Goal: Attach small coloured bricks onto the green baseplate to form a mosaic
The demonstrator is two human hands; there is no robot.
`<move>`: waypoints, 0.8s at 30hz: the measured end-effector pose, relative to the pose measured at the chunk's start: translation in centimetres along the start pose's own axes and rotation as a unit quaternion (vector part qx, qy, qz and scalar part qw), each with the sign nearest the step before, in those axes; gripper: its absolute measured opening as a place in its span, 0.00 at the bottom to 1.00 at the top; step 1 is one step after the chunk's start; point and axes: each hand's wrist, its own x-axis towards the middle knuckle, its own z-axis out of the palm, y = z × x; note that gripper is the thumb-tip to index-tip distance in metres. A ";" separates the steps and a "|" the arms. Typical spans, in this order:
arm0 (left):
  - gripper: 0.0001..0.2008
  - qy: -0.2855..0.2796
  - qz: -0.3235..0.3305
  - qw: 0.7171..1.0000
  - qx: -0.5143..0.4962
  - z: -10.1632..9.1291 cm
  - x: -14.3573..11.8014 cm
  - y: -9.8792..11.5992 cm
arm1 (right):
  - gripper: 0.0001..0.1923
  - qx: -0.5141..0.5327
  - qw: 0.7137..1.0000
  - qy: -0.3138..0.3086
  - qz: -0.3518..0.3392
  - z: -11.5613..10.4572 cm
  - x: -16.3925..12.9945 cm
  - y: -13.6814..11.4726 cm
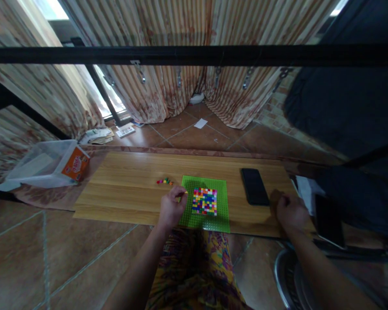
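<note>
Baseplate (220, 189): green, square and studded, lying flat on a wooden board (132, 189) near the board's front edge, roughly central between the two hands. A block of small coloured tiles (204, 201) covers its middle, arranged as a tight grid of red, yellow, blue, white and pink pieces; a bare green border remains on all four sides, wider at the front and left.

Left hand (172, 208): resting over the left edge of the baseplate, fingers curled and pressed together, thumb and forefinger pinching a small yellow piece (185, 193) whose tip shows just left of the tiled block. The piece sits just above the plate surface; whether it touches the studs cannot be told.

Right hand (290, 212): at the right front corner of the board, well apart from the baseplate, closed into a loose fist with knuckles up. Whether it encloses anything cannot be told.

Loose pieces (164, 181): a short row of red, green and yellow bits on the board, just beyond the left hand and left of the plate.

Other items: a black phone (254, 186) lies face up on the board between plate and right hand. A clear plastic tub (42, 163) with an orange label stands off the board's left end.
</note>
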 end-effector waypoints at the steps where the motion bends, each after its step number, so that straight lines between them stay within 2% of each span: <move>1: 0.05 -0.004 0.009 1.000 -0.001 0.1 -0.2 0.7 | 0.19 -0.001 1.000 0.003 0.002 0.0 0.0 0.0; 4: 0.05 -0.023 0.038 0.999 0.001 0.6 -0.6 2.2 | 0.18 0.005 1.000 0.005 0.007 0.1 0.0 0.0; 8: 0.07 -0.051 0.078 0.995 0.035 1.4 -0.9 3.1 | 0.18 0.012 1.000 -0.001 0.012 0.1 0.0 0.0; 14: 0.08 -0.060 0.119 0.984 0.121 2.3 -0.8 3.4 | 0.19 -0.001 1.000 -0.001 0.013 0.3 0.0 0.1; 24: 0.08 -0.056 0.161 0.968 0.185 3.1 -0.3 3.2 | 0.18 0.006 1.000 0.005 0.014 0.4 0.0 0.0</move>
